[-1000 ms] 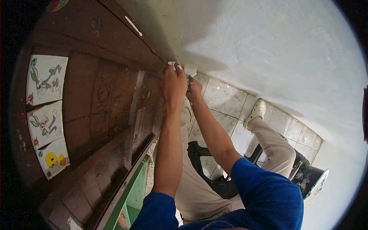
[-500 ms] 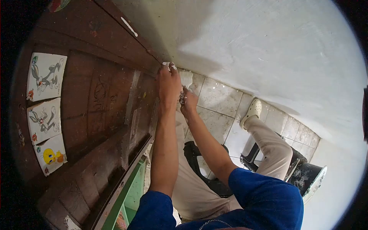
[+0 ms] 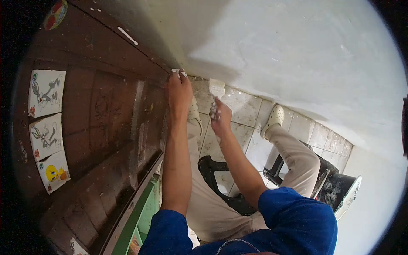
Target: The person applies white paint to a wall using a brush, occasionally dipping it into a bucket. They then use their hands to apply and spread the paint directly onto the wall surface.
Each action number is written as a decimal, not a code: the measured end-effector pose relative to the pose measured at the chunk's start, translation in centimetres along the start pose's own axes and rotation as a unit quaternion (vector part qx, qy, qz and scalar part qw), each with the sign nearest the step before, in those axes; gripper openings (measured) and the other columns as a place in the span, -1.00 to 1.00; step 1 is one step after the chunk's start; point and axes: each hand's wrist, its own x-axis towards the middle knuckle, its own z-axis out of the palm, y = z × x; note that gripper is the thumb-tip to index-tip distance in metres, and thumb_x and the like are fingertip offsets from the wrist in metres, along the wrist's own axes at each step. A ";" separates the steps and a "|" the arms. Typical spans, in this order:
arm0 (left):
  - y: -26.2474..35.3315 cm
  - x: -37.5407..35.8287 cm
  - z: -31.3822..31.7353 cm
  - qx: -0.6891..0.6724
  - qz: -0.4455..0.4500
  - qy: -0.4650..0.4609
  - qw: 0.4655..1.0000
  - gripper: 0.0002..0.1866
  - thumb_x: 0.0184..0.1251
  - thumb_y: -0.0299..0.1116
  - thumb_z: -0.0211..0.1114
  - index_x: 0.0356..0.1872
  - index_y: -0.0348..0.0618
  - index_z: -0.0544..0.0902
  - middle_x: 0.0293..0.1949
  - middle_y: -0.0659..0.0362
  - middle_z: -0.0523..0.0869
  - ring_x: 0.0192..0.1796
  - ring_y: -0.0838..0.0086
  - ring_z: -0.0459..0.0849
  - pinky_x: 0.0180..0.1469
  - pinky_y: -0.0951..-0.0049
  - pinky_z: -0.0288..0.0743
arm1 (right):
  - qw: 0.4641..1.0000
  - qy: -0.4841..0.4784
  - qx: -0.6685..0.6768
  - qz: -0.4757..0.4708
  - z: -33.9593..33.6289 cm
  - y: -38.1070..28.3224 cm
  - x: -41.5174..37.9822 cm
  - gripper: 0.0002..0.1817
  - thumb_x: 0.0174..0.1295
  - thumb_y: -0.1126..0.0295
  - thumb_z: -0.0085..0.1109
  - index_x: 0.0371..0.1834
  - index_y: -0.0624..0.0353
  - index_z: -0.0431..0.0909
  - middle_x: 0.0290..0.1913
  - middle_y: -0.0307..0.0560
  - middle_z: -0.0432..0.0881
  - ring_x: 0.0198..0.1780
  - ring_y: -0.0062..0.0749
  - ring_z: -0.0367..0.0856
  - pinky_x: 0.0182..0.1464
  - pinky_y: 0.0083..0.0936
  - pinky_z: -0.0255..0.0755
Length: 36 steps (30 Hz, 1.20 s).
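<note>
My left hand (image 3: 179,91) is closed at the seam between the brown wooden door (image 3: 97,102) and the pale wall (image 3: 289,55). White stuff coats its fingertips; whatever it grips is too hidden to make out. To its right, my right hand (image 3: 222,114) wraps round the handle of a paint brush (image 3: 217,88), whose wide whitish end points toward the foot of the wall. White smears mark the fingers of this hand. A white streak (image 3: 128,35) lies on the brown wood near its edge.
Cartoon stickers (image 3: 46,93) are on the door at the left. A green shelf (image 3: 146,210) stands below. Black plastic chair parts (image 3: 212,168) and a black bucket (image 3: 338,189) are around my legs, above a tiled floor (image 3: 244,108) with white spots.
My right hand has moved right with the brush, away from my left hand. My left hand has shifted slightly left. The view has moved a little.
</note>
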 end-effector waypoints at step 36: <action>3.0 -3.4 4.3 0.054 0.101 -0.123 0.986 -0.71 0.35 -0.29 -0.03 -0.20 -0.34 0.53 -0.17 -0.18 0.61 -0.06 -0.09 0.54 -0.08 0.08 0.39 | 0.988 0.015 -0.082 -0.131 -8.2 -8.7 -5.1 -0.83 0.20 0.36 0.15 -0.50 0.12 0.43 -0.64 -0.32 0.37 -0.73 -0.65 0.23 -0.70 -0.63 0.08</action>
